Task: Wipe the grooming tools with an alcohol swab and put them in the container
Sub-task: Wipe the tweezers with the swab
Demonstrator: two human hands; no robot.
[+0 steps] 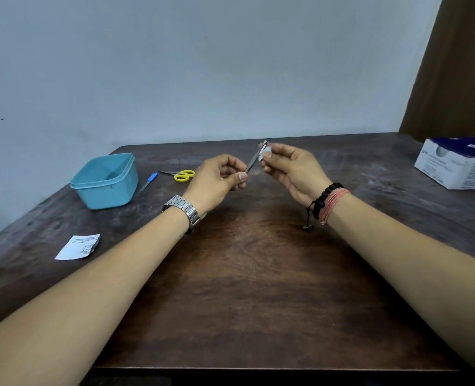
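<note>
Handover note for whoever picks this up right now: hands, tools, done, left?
Left hand: pinches the lower end of a slim grey metal grooming tool, held above the table.
Right hand: pinches a small white alcohol swab against the tool's upper end.
Light blue square plastic container: far left, open; nothing visible inside.
Yellow-handled scissors and blue-handled slim tool: on the dark wooden table beside the container.
Torn white swab wrapper: near left.
Done: swab opened.
Left: finish this wipe, wipe the other two, place all three in the container.
</note>
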